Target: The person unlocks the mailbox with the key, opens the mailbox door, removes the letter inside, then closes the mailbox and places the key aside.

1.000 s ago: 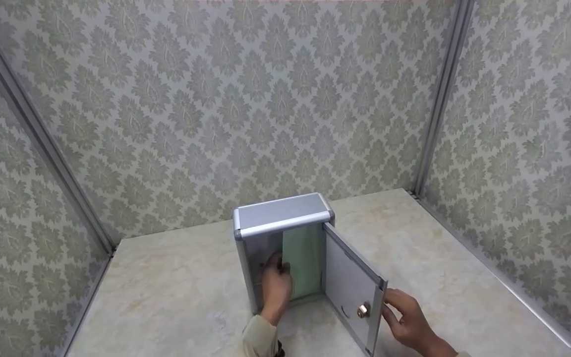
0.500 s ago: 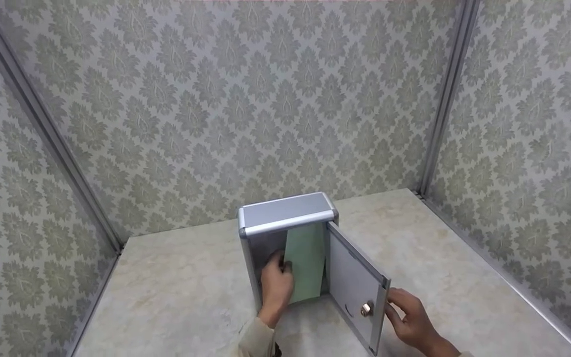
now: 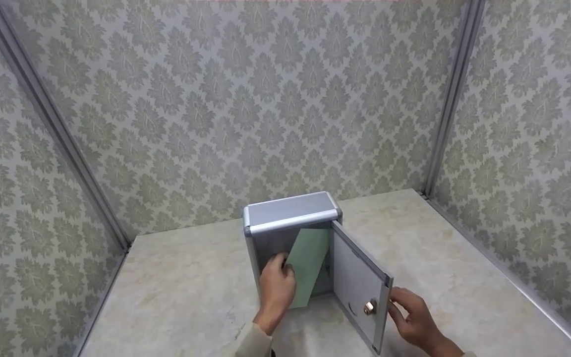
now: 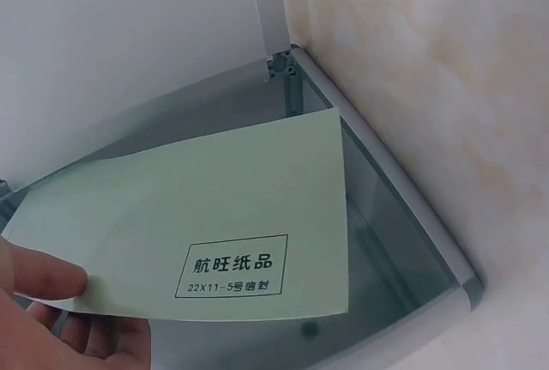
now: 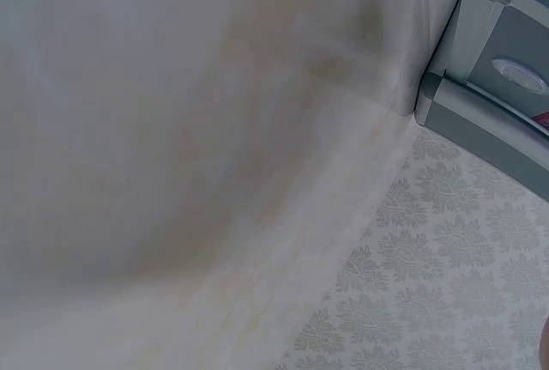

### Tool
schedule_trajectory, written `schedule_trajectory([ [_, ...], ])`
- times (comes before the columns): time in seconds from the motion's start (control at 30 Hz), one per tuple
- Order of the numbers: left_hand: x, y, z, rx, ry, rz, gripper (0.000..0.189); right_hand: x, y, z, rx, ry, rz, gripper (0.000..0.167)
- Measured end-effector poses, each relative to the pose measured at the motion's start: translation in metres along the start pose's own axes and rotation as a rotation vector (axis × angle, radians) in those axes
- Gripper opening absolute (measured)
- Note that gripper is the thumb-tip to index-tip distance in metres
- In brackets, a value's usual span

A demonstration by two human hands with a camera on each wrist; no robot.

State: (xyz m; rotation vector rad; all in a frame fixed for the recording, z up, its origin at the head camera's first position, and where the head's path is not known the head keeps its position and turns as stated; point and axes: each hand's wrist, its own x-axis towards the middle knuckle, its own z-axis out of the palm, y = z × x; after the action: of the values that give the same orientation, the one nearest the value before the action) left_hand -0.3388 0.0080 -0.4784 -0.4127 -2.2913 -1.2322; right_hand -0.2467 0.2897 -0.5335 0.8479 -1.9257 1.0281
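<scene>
The green envelope (image 3: pixel 310 263) lies just right of the left hand (image 3: pixel 276 287), which pinches it by its long left edge, thumb on the printed face and the other fingers curled beneath. It leans with its upper end to the right, inside the open metal box (image 3: pixel 290 213), and its lower end at the front of the opening.

The right hand (image 3: pixel 413 317) is on the far side of the box's door (image 3: pixel 357 285) from the envelope, holding the door's free edge between thumb and fingers; the fingertips are partly hidden there. The door stands wide open, its free edge swung toward the near side of the table (image 3: pixel 191 287). The box stands upright near the table's far edge, between the far left and far right corners and closer to the right one.

Counted, there are two hands, one envelope, one box, one door and one brass-coloured lock (image 3: pixel 370 307) on the door's inner face. The envelope bears one framed label (image 4: pixel 232 267) with two lines of print. Around the table are three patterned walls (image 3: pixel 265 99), with two metal posts (image 3: pixel 451 99) rising from its far corners.
</scene>
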Motion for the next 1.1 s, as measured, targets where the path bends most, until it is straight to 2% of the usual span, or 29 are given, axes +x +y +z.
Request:
schedule_trajectory([
  [0.13, -0.004, -0.001, -0.003, 0.044, 0.002, 0.044, 0.016, -0.006, 0.007, 0.002, -0.018, 0.001, 0.016, 0.056],
  [0.23, -0.008, -0.002, -0.005, 0.072, -0.004, 0.076, 0.016, -0.006, 0.005, 0.002, -0.024, 0.001, 0.027, 0.056],
  [0.5, -0.018, 0.0, -0.012, 0.141, -0.051, 0.087, 0.019, 0.005, -0.013, -0.001, -0.009, 0.004, 0.042, 0.055],
  [0.87, -0.029, -0.007, -0.022, 0.199, -0.076, 0.074, 0.02, -0.014, 0.019, 0.002, -0.016, -0.024, 0.039, 0.053],
  [1.1, -0.037, -0.006, -0.024, 0.225, -0.094, 0.136, 0.019, -0.015, 0.02, 0.001, -0.003, -0.032, 0.041, 0.049],
])
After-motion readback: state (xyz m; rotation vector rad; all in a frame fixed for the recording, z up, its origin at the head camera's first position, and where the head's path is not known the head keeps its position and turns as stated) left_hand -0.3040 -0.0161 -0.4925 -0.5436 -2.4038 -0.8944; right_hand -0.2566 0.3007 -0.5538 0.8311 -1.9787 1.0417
